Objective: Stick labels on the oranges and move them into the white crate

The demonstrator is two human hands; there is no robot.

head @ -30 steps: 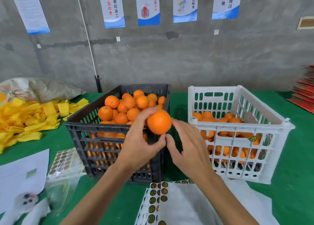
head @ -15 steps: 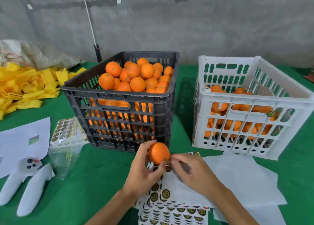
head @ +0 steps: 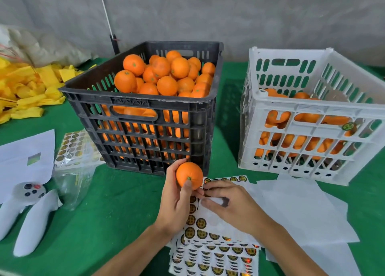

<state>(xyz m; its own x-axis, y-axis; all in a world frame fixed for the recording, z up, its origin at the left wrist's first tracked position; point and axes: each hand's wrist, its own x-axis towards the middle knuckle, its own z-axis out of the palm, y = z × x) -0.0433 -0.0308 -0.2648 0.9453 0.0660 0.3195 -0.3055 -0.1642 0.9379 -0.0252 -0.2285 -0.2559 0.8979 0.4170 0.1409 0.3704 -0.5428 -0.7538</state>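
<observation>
My left hand (head: 177,202) grips one orange (head: 189,174) just in front of the black crate (head: 150,109), which is heaped with oranges. My right hand (head: 227,205) rests on a sheet of round gold-and-black labels (head: 200,225), its fingertips at the sheet's upper edge right beside the orange; whether they pinch a label is hidden. Several more label sheets (head: 214,259) lie stacked underneath. The white crate (head: 312,113) stands to the right, partly filled with oranges, one of them showing a label through the slats.
Used white backing sheets (head: 302,209) lie in front of the white crate. At the left are a bagged pack of labels (head: 77,150), white paper (head: 23,159), two white controllers (head: 25,211) and a heap of yellow foam nets (head: 27,88). Green cloth covers the table.
Both hands have come down from crate height to the label sheet with the orange. The view has tilted downward. The right hand's fingers have moved onto the sheet's upper edge.
</observation>
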